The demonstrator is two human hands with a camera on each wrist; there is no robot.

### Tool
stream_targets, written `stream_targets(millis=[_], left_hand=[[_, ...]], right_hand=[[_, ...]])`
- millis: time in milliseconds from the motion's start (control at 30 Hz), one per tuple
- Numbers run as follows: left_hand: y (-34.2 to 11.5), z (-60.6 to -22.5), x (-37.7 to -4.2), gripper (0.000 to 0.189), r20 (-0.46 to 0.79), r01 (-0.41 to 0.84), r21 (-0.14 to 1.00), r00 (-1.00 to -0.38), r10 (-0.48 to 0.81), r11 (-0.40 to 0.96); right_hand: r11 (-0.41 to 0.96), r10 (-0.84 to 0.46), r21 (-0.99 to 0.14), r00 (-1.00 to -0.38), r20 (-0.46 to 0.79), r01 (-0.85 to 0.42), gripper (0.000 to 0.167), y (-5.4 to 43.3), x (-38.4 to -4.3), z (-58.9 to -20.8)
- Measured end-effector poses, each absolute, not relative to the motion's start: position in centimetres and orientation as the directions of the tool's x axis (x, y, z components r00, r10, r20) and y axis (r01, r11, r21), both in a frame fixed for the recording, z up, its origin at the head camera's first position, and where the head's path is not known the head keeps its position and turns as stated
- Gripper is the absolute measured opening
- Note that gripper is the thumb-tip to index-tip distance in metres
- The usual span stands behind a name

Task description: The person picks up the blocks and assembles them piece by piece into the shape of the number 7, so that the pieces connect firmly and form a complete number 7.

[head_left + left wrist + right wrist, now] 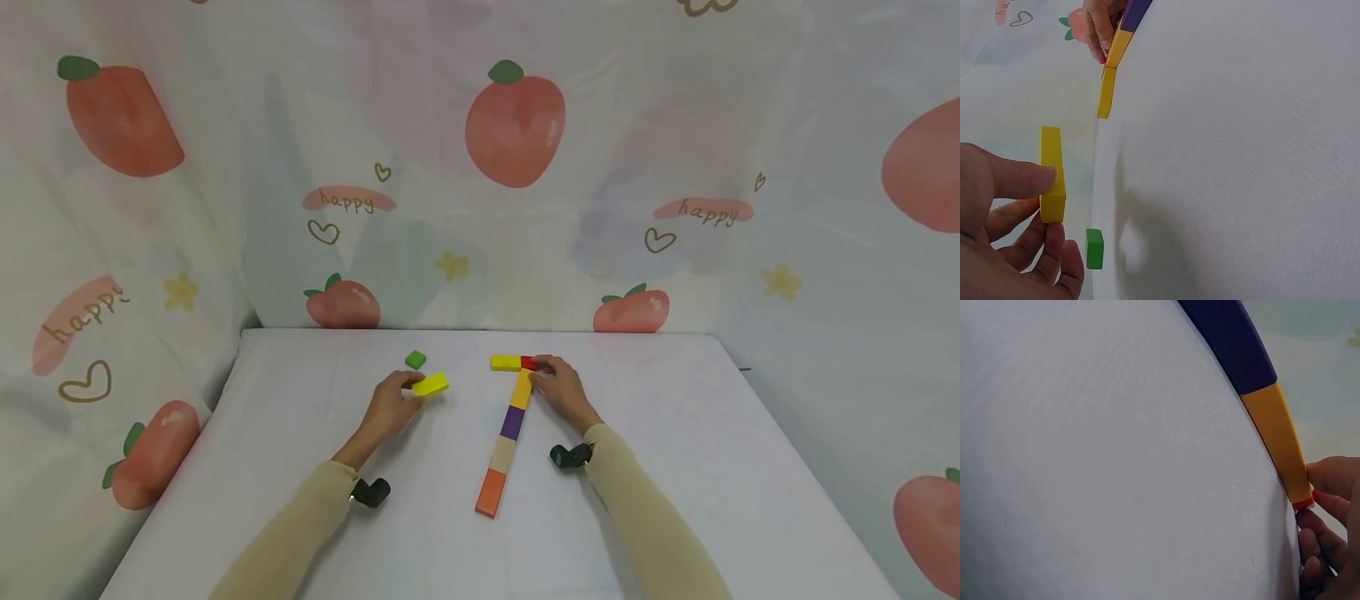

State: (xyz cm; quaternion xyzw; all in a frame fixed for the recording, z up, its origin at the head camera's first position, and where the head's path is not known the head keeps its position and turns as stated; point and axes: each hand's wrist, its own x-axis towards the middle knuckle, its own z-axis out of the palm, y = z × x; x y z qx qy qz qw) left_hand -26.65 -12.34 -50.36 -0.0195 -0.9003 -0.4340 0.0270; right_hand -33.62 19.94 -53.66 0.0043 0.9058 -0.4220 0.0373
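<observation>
My left hand (390, 406) pinches a bright yellow block (431, 385) between thumb and fingers, raised off the table in the left wrist view. Just beyond it a small green block (416, 360) lies on the table. On the other side, fingers of my right hand (562, 390) grip the small red block (527, 362), partly covering it. The thumb is beside the amber block (521, 390). To the left of the red block, a yellow block (506, 362) touches it. From the amber block a line runs nearer: purple block (512, 422), beige block (502, 455), orange block (491, 493).
A white cloth covers the table (637, 517). Behind it hangs a curtain (420, 108) printed with fruit, hearts and lettering; it also encloses both sides. Each wrist wears a small black camera, such as the left camera (372, 492).
</observation>
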Motion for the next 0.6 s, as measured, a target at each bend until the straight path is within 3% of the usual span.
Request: stream_targets(millis=[600], left_hand=[[-10.9, -50.6, -28.3, 0.038, 0.073, 0.085, 0.781, -0.996, 0.044, 0.618]], right_hand=[[0.645, -0.026, -0.763, -0.997, -0.070, 0.037, 0.044, 20.1, -33.8, -53.9]])
